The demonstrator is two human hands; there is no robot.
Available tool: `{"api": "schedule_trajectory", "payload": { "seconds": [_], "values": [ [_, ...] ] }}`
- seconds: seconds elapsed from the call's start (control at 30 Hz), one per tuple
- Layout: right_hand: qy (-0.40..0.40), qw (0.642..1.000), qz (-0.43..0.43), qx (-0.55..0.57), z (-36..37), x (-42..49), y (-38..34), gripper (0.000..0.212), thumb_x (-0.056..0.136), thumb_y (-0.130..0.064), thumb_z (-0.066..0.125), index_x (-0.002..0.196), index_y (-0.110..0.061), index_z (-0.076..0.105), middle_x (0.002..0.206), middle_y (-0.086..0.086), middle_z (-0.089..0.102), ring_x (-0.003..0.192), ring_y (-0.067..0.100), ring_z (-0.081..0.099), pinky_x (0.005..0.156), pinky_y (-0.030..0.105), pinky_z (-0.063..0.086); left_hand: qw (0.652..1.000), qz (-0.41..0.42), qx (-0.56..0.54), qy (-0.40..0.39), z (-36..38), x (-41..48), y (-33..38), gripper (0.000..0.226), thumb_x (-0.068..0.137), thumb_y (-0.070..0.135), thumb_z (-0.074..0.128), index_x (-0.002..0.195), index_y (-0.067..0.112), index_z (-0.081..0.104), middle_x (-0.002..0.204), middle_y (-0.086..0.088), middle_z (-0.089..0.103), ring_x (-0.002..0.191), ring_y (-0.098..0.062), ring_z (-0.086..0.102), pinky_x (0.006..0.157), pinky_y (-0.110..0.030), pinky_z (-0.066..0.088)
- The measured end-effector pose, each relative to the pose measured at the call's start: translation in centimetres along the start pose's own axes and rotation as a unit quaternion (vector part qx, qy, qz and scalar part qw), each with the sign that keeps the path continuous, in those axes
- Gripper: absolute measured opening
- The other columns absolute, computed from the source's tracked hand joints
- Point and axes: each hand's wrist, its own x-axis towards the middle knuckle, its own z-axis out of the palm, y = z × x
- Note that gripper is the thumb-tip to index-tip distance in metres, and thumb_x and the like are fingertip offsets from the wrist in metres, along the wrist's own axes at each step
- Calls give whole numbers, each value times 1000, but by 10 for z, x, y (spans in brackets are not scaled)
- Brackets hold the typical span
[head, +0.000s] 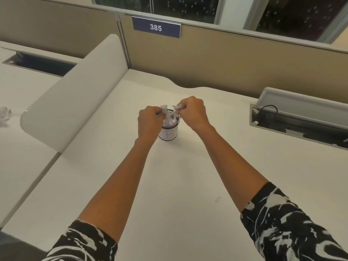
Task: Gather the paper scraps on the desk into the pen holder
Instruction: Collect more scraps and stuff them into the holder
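A small round pen holder [168, 134] with a white label marked "B" stands in the middle of the pale desk [178, 176]. White paper scraps [170, 120] fill its mouth. My left hand [149, 122] hovers at its left rim, fingers curled round a crumpled scrap [163, 109]. At the right rim, my right hand [194, 112] pinches another scrap [179, 106] just above the opening. Both hands hide part of the rim.
A rounded white divider panel [75, 91] rises on the left. Beyond it, crumpled paper [4, 114] lies on the neighbouring desk. An open cable tray [301, 119] with a black cord sits at the right. A beige partition with sign "385" [156, 27] closes the back.
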Motion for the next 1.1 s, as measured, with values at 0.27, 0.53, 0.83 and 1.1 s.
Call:
{"api": "schedule_trajectory", "payload": {
  "seconds": [0.27, 0.53, 0.83, 1.1],
  "values": [
    [-112, 990, 20, -79, 18, 27, -16, 27, 83, -7, 66, 110, -6, 68, 98, 12, 66, 80, 23, 54, 69, 25, 41, 995, 19, 79, -52, 5, 25, -9, 11, 82, 13, 66, 88, 7, 72, 84, -11, 70, 73, -31, 61, 67, -37, 52],
    [-156, 986, 34, -44, 9, 37, -18, 30, 87, -5, 56, 115, -8, 66, 116, 13, 65, 103, 29, 62, 76, 30, 49, 992, 18, 77, -99, -6, 31, -8, 19, 83, 12, 63, 100, 16, 71, 97, -5, 68, 85, -28, 62, 78, -30, 49],
    [-114, 976, -53, -181, 40, 25, -20, 15, 77, -18, 69, 69, -8, 61, 68, 8, 56, 66, 30, 53, 57, 26, 39, 983, 23, 177, -29, -1, 22, -18, 20, 86, 17, 61, 97, 26, 75, 96, -4, 70, 96, -28, 60, 68, -32, 45],
    [-156, 949, -85, -260, 73, 23, -12, 14, 77, 2, 54, 73, -11, 55, 83, 10, 60, 83, 34, 62, 90, 49, 50, 972, -6, 232, -42, 8, 24, -24, 26, 78, 6, 51, 89, 14, 73, 89, -11, 62, 93, -31, 54, 62, -31, 33]
  ]
}}
